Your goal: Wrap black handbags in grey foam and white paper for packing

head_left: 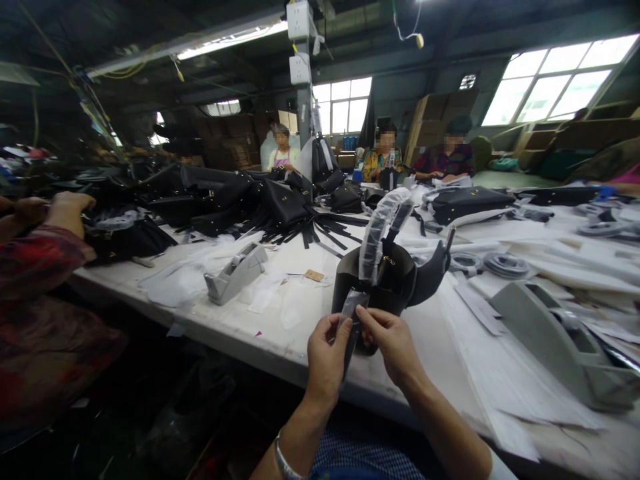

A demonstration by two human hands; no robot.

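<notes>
A black handbag (345,273) stands at the table edge in front of me, its mouth open and its flap (431,279) out to the right. White wrapping covers its arched handle (375,240). My left hand (326,357) pinches a black strap (351,340) on the near side of the bag, and pale wrapping shows around the upper part of this strap. My right hand (393,340) grips the same strap from the other side, thumb and fingers close together. The fingertips partly cover the strap, and its lower end hangs below the left hand.
A grey tape dispenser (236,273) sits left of the bag, a larger one (565,343) at right. Black bags (220,200) and straps are heaped behind. White sheets (500,360) lie at right. A person's arm (50,247) works at far left; several people sit across the table.
</notes>
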